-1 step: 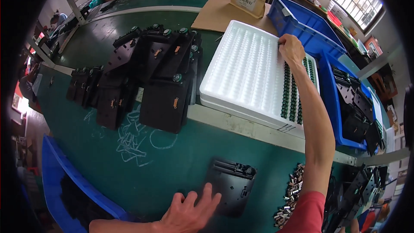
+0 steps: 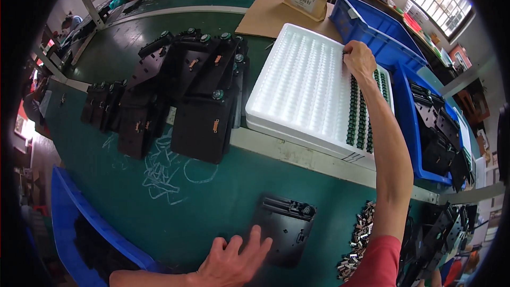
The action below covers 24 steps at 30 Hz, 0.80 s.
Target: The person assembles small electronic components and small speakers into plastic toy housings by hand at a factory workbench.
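My right hand reaches out over the white foam tray, its fingers pinched together at the far end of the rows of small dark-green parts. Whatever lies between those fingertips is hidden. Close to me, a flat black plastic plate with a long raised housing along its far edge lies on the green table. My left hand rests at the plate's left side, fingers spread, the fingertips over its surface and gripping nothing.
Black plates with round green-edged parts are stacked at left. Small metal pieces lie heaped beside my right arm. Blue bins stand at the right, far right and lower left. A brown pouch stands on cardboard.
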Motion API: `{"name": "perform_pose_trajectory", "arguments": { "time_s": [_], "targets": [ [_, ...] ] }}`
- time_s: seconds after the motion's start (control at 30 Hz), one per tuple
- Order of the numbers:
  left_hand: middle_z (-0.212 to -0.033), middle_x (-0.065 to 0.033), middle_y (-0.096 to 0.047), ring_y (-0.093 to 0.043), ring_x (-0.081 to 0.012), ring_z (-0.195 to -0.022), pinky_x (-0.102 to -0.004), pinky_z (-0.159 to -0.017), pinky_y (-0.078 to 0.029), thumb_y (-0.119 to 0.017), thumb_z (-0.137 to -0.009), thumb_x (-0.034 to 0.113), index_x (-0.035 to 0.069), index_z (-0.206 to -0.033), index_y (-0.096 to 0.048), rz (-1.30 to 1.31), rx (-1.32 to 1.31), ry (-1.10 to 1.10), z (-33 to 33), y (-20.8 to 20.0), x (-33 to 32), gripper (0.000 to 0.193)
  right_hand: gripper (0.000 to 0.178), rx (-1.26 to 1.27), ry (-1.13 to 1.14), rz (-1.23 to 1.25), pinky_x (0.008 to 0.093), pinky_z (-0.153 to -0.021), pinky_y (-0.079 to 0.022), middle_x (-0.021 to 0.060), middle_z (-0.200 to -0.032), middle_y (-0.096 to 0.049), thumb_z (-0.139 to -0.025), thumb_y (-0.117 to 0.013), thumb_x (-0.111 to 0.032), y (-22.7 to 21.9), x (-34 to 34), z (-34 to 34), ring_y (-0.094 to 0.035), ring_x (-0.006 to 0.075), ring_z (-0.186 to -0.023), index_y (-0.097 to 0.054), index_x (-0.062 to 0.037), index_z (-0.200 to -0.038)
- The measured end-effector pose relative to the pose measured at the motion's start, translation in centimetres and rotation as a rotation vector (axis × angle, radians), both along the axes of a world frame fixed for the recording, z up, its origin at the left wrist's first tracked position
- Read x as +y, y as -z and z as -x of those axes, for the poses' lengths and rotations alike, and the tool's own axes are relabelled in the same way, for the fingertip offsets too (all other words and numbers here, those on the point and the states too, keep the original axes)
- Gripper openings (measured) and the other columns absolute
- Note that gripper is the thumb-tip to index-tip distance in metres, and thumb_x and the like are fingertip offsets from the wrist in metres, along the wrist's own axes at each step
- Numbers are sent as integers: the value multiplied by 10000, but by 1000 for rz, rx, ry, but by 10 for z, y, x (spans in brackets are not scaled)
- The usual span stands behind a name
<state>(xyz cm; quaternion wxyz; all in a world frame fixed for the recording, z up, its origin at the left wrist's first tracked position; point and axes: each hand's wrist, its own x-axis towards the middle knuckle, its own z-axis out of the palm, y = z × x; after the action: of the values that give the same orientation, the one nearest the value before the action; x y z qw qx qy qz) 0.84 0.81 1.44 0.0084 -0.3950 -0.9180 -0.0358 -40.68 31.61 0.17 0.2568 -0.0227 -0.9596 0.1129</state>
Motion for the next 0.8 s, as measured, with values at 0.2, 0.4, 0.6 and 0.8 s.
{"name": "perform_pose_trajectory", "arguments": {
  "time_s": [0.2,0.4,0.6,0.8],
  "targets": [
    [-1291,-214,-570,-482,-229,-773,-343,-607,-352,-700,-814,314,73,-1306,-601,-18,12,-19,-1,3,-1,556,188,-92,120,84,440,-858,-534,103,-1048,-715,-775,-649,-138,-7,-8,1,-678,329,-995,-761,-200,-913],
    [-1294,-209,-570,-479,-229,-771,-343,-613,-354,-698,-820,316,74,-1312,-597,-8,3,-29,-1,3,0,558,229,-213,174,283,381,-894,-500,50,-1039,-732,-778,-719,-216,-13,-5,0,-673,248,-1014,-766,-199,-1001],
    [-1298,-208,-569,-477,-226,-768,-344,-615,-353,-695,-824,322,76,-1316,-595,-6,7,-28,-1,3,-1,559,247,-177,109,264,361,-866,-499,50,-1002,-739,-767,-735,-231,-6,3,4,-679,218,-982,-762,-179,-1007],
    [-1299,-218,-565,-479,-229,-767,-346,-619,-356,-694,-824,318,72,-1314,-596,-13,-6,-20,0,2,-1,557,194,-119,-61,678,314,-811,-514,65,-935,-742,-761,-731,-149,-6,28,15,-689,208,-898,-767,-98,-945]
  ]
}}
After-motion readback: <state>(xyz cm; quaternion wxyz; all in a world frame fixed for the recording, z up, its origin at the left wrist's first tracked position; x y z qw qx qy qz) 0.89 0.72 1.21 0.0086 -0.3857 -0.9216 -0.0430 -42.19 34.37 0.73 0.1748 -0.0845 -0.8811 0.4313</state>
